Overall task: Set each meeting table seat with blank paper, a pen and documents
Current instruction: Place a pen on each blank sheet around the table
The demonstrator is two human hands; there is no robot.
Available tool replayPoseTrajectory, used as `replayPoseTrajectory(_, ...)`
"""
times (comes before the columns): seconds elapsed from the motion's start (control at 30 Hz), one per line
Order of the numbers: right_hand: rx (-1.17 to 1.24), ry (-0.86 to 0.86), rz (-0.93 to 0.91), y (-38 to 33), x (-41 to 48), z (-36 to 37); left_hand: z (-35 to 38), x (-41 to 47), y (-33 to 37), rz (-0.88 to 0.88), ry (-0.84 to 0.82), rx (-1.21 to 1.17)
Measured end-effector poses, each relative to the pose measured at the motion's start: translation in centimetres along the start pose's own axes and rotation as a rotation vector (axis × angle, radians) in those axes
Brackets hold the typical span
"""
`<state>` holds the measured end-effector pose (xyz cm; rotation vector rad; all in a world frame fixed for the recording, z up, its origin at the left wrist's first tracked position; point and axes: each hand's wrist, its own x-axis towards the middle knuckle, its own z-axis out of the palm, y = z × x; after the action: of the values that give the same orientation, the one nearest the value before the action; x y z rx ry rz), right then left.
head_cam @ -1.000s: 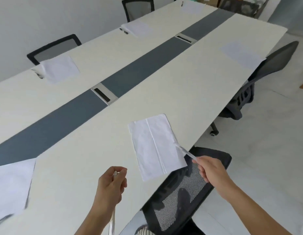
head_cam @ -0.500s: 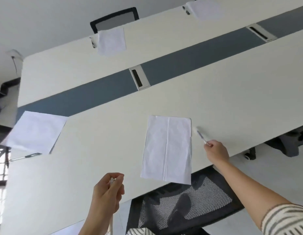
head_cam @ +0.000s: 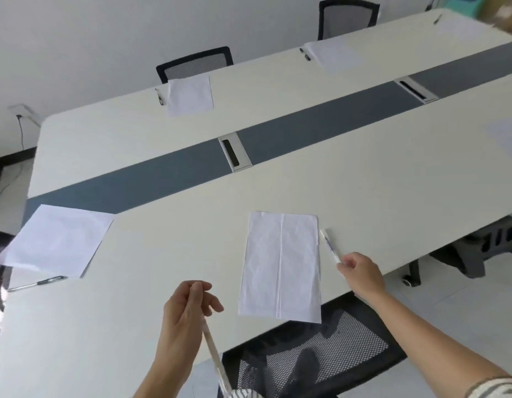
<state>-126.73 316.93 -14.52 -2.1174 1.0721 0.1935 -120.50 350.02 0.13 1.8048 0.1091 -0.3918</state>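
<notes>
A creased white sheet of paper point(head_cam: 280, 265) lies at the near edge of the long white meeting table point(head_cam: 168, 254), slightly overhanging it. Just right of the sheet a clear pen point(head_cam: 329, 247) lies along the tabletop, its near end pinched by the fingertips of my right hand point(head_cam: 361, 275). My left hand point(head_cam: 186, 314) hovers over the table left of the sheet, closed on a second clear pen point(head_cam: 216, 360) that points down toward me.
Another sheet point(head_cam: 55, 239) with a dark pen point(head_cam: 36, 283) lies at the table's left end. Two more sheets point(head_cam: 190, 94) point(head_cam: 333, 56) with pens sit across the grey centre strip point(head_cam: 163, 176). A black mesh chair point(head_cam: 309, 357) stands below me; another chair point(head_cam: 478, 248) is at right.
The view has swung left and closer to the table. My right hand has brought the pen down beside the sheet's right edge. My left hand keeps its pen.
</notes>
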Motion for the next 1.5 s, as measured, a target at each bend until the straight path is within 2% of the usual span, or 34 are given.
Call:
replayPoseTrajectory(0.13,0.244,-0.078,-0.089,-3.0,-7.6,-1.1,0.8,1.3,1.3,0.046,-0.131,-0.059)
replayPoseTrajectory(0.27,0.487,-0.203,-0.097,-4.8,-15.5,-2.0,3.5,1.4,2.3,0.006,-0.352,-0.214)
replayPoseTrajectory(0.47,0.672,-0.246,-0.097,-3.2,-21.6,-4.2,9.1,-1.7,2.8,-0.004,-0.529,-0.27)
replayPoseTrajectory(0.6,0.644,-0.147,-0.136,0.9,-22.9,-6.7,13.0,-4.6,3.0,0.015,-0.664,-0.114)
replayPoseTrajectory(0.8,0.683,-0.012,-0.039,10.6,-23.6,-12.7,21.7,-8.1,2.2,0.052,-0.793,0.171)
replayPoseTrajectory(0.97,0.753,0.177,0.092,20.8,-24.6,-18.9,29.9,-11.6,0.7,0.043,-0.766,0.205)
replayPoseTrajectory(1.1,0.778,0.33,0.197,27.4,-25.4,-22.5,35.4,-14.7,-0.1,0.02,-0.839,0.248)
replayPoseTrajectory(1.27,0.829,0.419,0.257,32.3,-23.9,-26.2,41.8,-15.5,-0.1,0.023,-0.914,0.345)
replayPoseTrajectory(1.5,0.872,0.527,0.264,36.5,-16.8,-33.5,53.8,-12.3,2.8,0.08,-0.943,0.384)
